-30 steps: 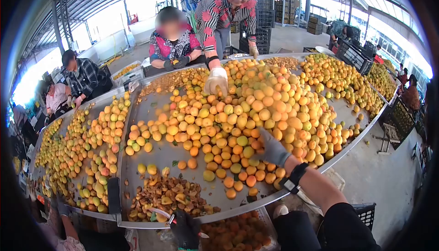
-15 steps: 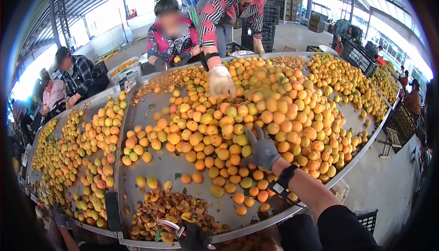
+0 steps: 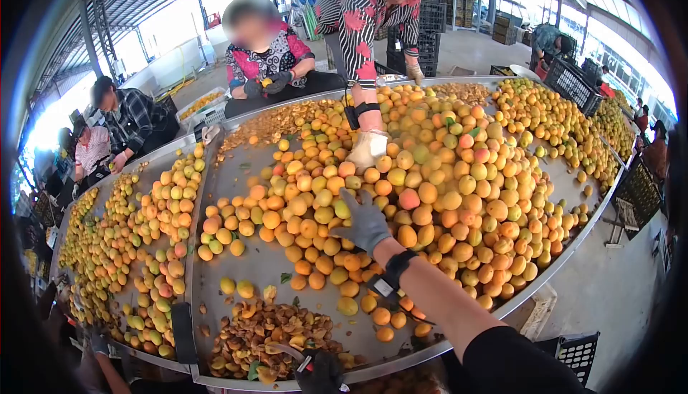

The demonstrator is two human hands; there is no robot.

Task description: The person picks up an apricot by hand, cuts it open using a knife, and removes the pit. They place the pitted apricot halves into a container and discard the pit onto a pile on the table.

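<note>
Gently cup likely tender fruit (image 3: 408, 199) by its sides, your right hand (image 3: 365, 225) spread over it, left hand (image 3: 322, 374) clamping the knife (image 3: 306, 363).

on my feed i have my right arm (image 3: 444, 290) reaching up and inward from the lower right, its forearm (image 3: 423, 272) bare, the wrist (image 3: 390, 254) roughly in line with it. my gloved right hand (image 3: 364, 220) is open, fingers spread; my dark-gloved left hand (image 3: 320, 372) sits low, fingers curled closed.
</note>
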